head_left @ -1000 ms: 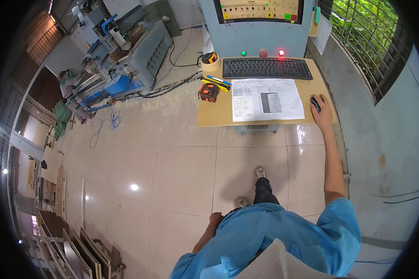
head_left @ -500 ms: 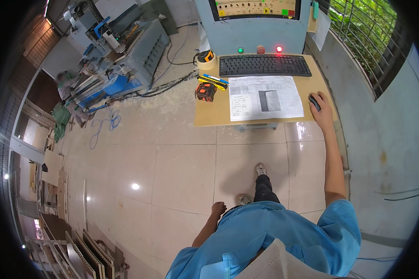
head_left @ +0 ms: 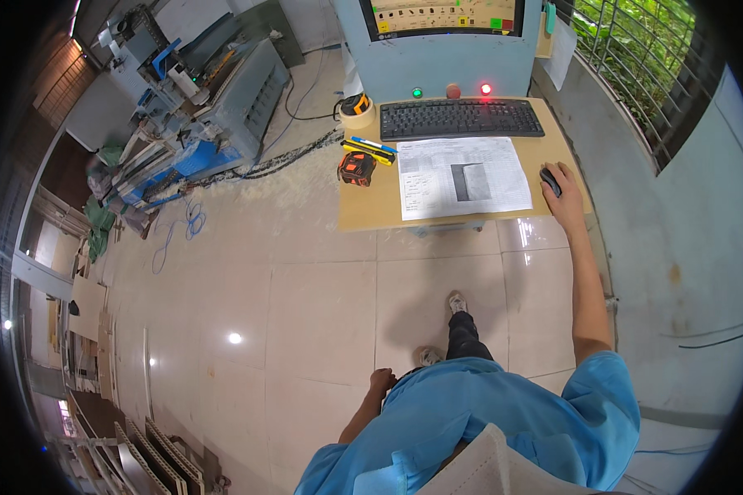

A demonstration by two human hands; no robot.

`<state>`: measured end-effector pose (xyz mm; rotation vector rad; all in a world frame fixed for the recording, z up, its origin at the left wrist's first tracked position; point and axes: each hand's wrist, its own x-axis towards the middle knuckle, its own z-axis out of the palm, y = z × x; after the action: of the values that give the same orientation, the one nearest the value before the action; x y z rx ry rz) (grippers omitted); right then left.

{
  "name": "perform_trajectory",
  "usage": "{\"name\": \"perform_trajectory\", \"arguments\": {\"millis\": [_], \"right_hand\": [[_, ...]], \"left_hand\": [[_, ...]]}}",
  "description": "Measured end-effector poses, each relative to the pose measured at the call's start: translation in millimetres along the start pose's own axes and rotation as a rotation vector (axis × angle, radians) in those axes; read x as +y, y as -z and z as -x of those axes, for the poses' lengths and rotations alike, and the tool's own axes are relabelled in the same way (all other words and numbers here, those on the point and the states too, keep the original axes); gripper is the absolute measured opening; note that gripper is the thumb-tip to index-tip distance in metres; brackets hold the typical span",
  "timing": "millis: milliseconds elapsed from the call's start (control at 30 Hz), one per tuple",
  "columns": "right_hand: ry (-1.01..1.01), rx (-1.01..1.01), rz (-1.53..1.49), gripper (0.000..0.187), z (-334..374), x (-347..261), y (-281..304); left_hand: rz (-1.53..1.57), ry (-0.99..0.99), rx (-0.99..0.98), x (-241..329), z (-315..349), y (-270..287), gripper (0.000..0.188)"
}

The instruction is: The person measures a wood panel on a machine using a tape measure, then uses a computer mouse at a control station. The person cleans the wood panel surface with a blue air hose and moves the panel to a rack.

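My right grip [head_left: 565, 203] was wrapped over one mouse [head_left: 551, 182] on the surface [head_left: 370, 216]; my left grip [head_left: 382, 380] hung low, whether clenched I couldn't tell. Beyond lay one sheet [head_left: 434, 180], one keyboard [head_left: 462, 120], two tape measures [head_left: 357, 168], one at one tape roll's [head_left: 358, 120] opening.

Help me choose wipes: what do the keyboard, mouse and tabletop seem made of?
Keyboard: probably matt black plastic, given its even keys. Mouse: likely smooth dark plastic, by its rounded shell. Tan tabletop: perhaps dull wood board, being evenly coloured.
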<state>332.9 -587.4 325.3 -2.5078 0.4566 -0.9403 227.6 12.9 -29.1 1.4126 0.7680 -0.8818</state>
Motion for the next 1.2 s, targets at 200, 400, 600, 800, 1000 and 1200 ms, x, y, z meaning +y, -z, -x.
{"name": "perform_trajectory", "arguments": {"millis": [200,400,600,800,1000,1200], "right_hand": [[-0.074,0.05,0.034,0.053,-2.2,0.3,-4.8],[-0.092,0.062,0.07,0.051,-2.6,8.0,-12.0],[-0.1,0.065,0.004,0.051,-3.7,7.5,-10.2],[-0.045,0.127,-0.006,0.047,-3.0,3.3,-8.6],[-0.07,0.086,-0.005,0.047,-3.0,2.8,-7.6],[-0.088,0.092,0.003,0.052,-2.1,3.8,-8.6]], "left_hand": [[-0.018,-0.005,0.056,13.8,11.4,-11.0,0.011],[-0.085,-0.022,-0.048,15.3,-9.6,-5.4,0.025],[-0.097,-0.006,-0.017,10.1,-13.3,-3.6,0.027],[-0.071,0.008,0.008,2.6,-9.6,-4.6,0.019],[-0.255,-0.156,-0.154,-6.2,-22.9,5.1,0.011],[-0.101,-0.035,-0.008,-0.9,-9.7,-2.8,0.007]]}}
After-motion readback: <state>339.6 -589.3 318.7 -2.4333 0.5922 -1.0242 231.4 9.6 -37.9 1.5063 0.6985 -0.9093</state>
